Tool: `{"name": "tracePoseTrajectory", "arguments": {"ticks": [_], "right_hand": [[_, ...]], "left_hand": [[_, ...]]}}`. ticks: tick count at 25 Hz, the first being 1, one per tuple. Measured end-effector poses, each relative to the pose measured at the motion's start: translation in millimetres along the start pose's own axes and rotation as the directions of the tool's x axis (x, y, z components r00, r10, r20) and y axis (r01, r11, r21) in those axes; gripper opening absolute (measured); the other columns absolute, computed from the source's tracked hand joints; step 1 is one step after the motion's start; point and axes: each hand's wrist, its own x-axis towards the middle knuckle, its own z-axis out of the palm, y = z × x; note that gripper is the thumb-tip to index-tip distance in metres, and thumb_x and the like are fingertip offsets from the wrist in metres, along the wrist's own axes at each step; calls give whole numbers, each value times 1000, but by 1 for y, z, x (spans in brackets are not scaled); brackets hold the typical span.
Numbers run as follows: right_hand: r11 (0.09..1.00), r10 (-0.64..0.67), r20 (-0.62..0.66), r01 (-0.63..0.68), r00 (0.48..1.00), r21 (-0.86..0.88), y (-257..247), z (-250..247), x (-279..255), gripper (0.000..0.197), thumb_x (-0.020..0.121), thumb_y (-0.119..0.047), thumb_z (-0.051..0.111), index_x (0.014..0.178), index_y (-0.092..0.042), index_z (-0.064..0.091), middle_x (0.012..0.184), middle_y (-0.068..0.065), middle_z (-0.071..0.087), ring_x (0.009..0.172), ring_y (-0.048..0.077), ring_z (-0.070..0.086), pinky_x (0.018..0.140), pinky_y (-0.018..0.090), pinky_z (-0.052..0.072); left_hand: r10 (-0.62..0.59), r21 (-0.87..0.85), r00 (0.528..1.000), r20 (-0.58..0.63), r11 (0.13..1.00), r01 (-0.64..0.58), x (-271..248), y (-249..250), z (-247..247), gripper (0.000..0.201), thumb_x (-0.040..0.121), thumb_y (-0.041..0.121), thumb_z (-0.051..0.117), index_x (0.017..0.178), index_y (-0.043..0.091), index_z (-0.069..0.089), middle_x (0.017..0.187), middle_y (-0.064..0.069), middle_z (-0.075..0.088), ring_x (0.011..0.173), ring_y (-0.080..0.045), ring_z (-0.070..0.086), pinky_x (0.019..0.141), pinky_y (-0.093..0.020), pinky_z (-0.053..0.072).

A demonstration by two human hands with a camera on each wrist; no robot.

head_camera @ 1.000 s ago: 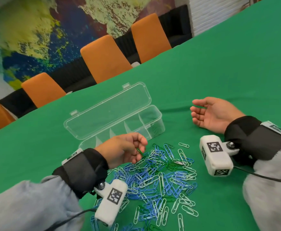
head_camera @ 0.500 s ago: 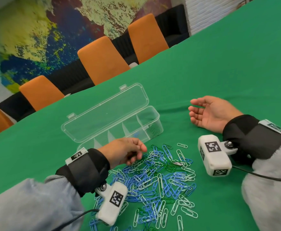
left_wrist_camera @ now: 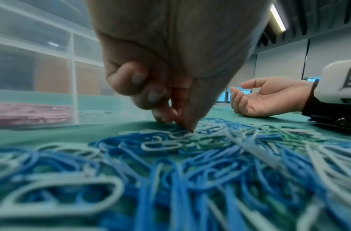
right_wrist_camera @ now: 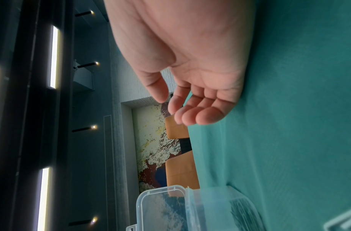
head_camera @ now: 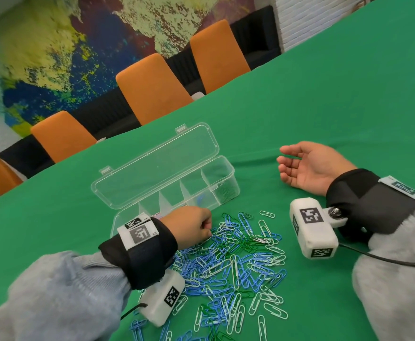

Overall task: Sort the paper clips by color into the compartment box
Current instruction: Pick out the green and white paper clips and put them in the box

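Observation:
A heap of blue, white and green paper clips (head_camera: 238,257) lies on the green cloth, filling the foreground of the left wrist view (left_wrist_camera: 170,171). Behind it stands the clear compartment box (head_camera: 228,168), lid (head_camera: 157,166) folded back. Its right end compartment holds dark green clips (head_camera: 222,190), another a blue clip (head_camera: 200,199), and the left one pink clips (left_wrist_camera: 28,112). My left hand (head_camera: 194,225) is knuckles-up at the heap's far left edge, thumb and fingertips (left_wrist_camera: 182,123) pinched onto clips there; which clip is unclear. My right hand (head_camera: 310,166) rests palm up, fingers relaxed and empty (right_wrist_camera: 190,93).
Orange chairs (head_camera: 152,89) line the table's far edge in front of a painted wall. Green cloth (head_camera: 324,94) stretches away behind and right of the box. A black cable (head_camera: 386,260) runs from the right wrist camera (head_camera: 312,230).
The left hand, which held a green clip up near the box, has turned knuckles-up and dropped onto the heap. The right hand has stayed put.

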Motion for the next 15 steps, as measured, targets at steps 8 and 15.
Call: {"name": "tracePoseTrajectory", "arguments": {"ticks": [8,15], "right_hand": [[1000,-2,-4,2,1000,14,0,-2,2,16,92,-16,40,84,-15,54,71,3,53,59,14,50,47,18,46],[1000,-8,-13,8,1000,30,-2,-3,2,16,92,-15,40,84,-14,54,72,4,52,60,15,50,45,18,47]], "left_hand": [[-104,-807,995,12,587,71,-16,-9,-8,17,91,8,56,76,16,51,72,1,61,47,-2,40,46,-14,34],[-162,-940,986,29,-339,-27,8,2,-51,21,93,0,31,91,6,51,63,-4,49,46,-9,47,40,-15,40]]}}
